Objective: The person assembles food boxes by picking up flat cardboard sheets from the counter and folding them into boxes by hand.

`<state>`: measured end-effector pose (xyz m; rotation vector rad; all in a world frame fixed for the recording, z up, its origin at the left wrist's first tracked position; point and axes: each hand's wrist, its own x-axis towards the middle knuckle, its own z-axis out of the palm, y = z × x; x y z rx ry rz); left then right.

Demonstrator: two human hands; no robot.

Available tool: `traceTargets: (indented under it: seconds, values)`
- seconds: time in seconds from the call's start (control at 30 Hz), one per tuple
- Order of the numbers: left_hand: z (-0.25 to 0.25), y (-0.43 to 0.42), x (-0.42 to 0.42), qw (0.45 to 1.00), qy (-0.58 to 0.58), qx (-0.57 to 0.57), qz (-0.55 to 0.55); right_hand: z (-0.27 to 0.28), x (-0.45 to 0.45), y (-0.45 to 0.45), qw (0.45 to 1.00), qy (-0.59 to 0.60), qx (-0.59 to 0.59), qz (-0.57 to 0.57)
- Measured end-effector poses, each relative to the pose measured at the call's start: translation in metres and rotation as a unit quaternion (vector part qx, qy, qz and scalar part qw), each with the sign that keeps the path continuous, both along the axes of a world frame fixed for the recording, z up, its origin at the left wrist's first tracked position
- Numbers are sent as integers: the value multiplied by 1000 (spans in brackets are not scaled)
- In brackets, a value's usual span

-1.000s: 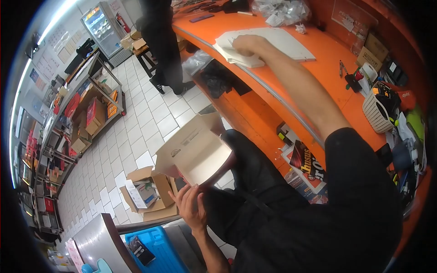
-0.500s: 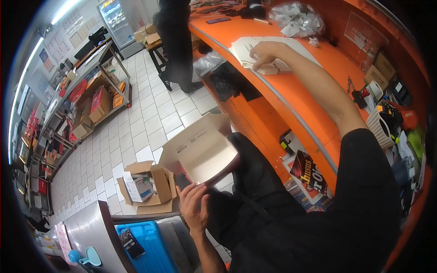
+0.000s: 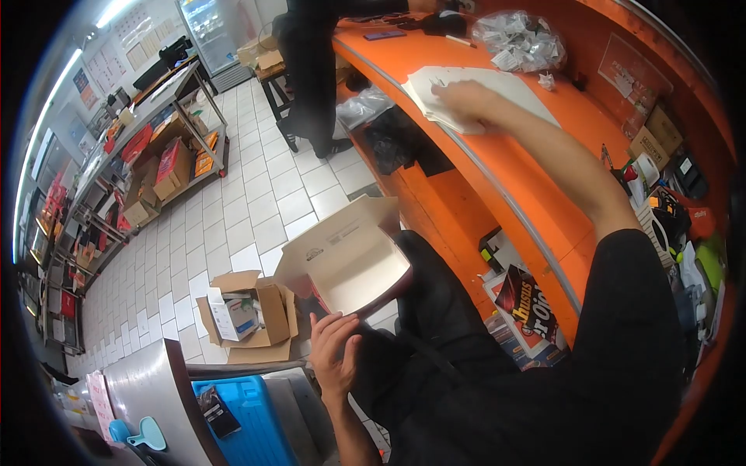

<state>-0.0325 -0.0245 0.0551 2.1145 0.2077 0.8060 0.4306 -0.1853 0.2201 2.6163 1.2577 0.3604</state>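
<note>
An open cardboard food box (image 3: pixel 361 272) with a pale inside and dark outer walls rests tilted by my knees, its lid folded back. My left hand (image 3: pixel 336 353) touches the box's near wall with outstretched fingers, the thumb standing apart. On the orange counter (image 3: pixel 536 163) lies a stack of white paper sheets (image 3: pixel 509 85). Over the left part of that stack is my right hand (image 3: pixel 465 102). Its fingers are smeared by motion, so I cannot make out whether a sheet is between them.
A crumpled clear plastic bag (image 3: pixel 521 40) and a phone (image 3: pixel 385 35) lie farther along the counter. On the tiled floor sits an open carton (image 3: pixel 268 311). A blue plastic bin (image 3: pixel 249 419) is at lower left. A person in dark clothes (image 3: pixel 311 78) stands beyond.
My right hand has shifted slightly over the paper stack, and its fingers no longer show bent at the near edge. The left hand stays at the box. The view has turned slightly.
</note>
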Motion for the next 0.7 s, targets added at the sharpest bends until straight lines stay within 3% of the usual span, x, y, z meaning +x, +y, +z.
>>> traceTargets:
  seconds: [0.07,0.13,0.3,0.33,0.37,0.4,0.43,0.5,0.57,0.63,0.67,0.7]
  values:
    - [3,0,1,1000,-3,0,6,-19,17,1,997,-46,-64,-4]
    - [8,-2,2,1000,-15,1,3,-12,29,3,983,-116,140,34]
    - [18,2,1,999,-43,-17,3,135,16,-26,941,-176,288,-7]
    - [19,3,2,998,-55,-18,0,196,-44,-26,954,-181,192,-142]
    - [23,3,5,998,-55,-17,3,210,-66,-47,906,-118,402,-65]
    - [31,2,12,996,-84,-16,9,230,-37,-81,859,-420,293,15]
    - [39,0,18,993,-114,-15,15,248,-177,-32,893,-124,393,-181]
    - [52,-6,33,988,-143,-53,11,218,-202,-46,885,-226,407,-13]
    - [84,-23,60,967,-214,-129,-44,209,-218,-39,837,-221,481,139]
    - [120,-37,78,974,-219,-38,-38,211,-284,-12,796,-72,593,100]
    - [131,-42,86,974,-222,-32,-36,214,-305,-9,787,69,606,96]
    - [140,-48,92,971,-236,43,15,218,-326,-7,760,199,615,73]
